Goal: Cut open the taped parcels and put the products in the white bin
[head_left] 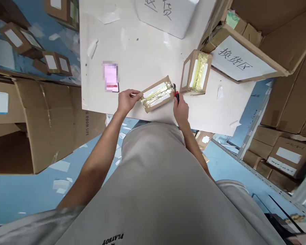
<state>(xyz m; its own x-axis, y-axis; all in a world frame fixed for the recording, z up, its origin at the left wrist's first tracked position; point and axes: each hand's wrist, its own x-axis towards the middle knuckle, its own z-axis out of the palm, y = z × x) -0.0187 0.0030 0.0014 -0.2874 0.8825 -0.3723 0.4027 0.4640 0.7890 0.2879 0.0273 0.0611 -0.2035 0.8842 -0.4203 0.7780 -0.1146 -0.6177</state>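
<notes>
Cutter (177, 94) in curled right hand (181, 109)

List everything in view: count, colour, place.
Table: one, white, ahead
Held carton: one, brown, near edge
Knife: one, red-black, carton's right end
Second carton: one, brown, right of knife
Phone: one, pink screen, left
Bin: one, white, far side
Open box: one, brown, upper right
Other cartons: many, brown, both sides
Paper scraps: many, white, scattered
Floor: one, blue, below
Shirt: one, grey, on person
Left hand: one, bare, pinching held carton
Right hand: one, bare, holding knife
</notes>
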